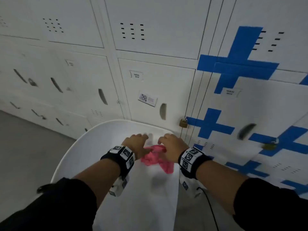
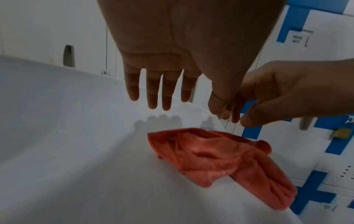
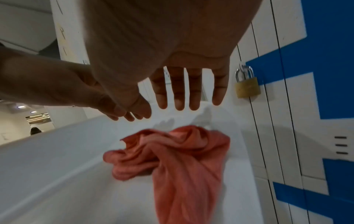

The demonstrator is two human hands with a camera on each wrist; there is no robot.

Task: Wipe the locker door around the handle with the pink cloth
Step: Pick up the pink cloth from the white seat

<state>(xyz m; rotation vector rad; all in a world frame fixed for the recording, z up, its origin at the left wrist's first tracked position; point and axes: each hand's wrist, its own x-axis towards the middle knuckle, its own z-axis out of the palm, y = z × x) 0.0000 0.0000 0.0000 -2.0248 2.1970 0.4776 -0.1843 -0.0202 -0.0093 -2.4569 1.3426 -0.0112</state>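
Forearms: both reach forward from dark sleeves, each wearing a marker-covered wristband.
Left hand [image 1: 135, 143]: hovers palm down above the pink cloth's left edge, fingers [image 2: 152, 91] straight and slightly spread, holding nothing.
White surface [image 1: 93, 147]: a curved, rounded top standing right against the lockers; it carries the cloth.
Pink cloth [image 1: 155, 157]: lies crumpled on the white surface between and beneath the two hands, one end trailing toward the person; nothing lifts it.
Right hand [image 1: 173, 146]: hovers above the cloth's right edge, fingers [image 3: 195, 89] extended and apart, empty.
Locker door [image 1: 156, 87]: behind the surface, with its recessed handle [image 1: 163, 111] and a brass padlock [image 1: 183, 122] just beside the door's right edge; no cloth touches it.
Progress: judged at the very start. Picking up the cloth comes first; all wiping around the handle remains.
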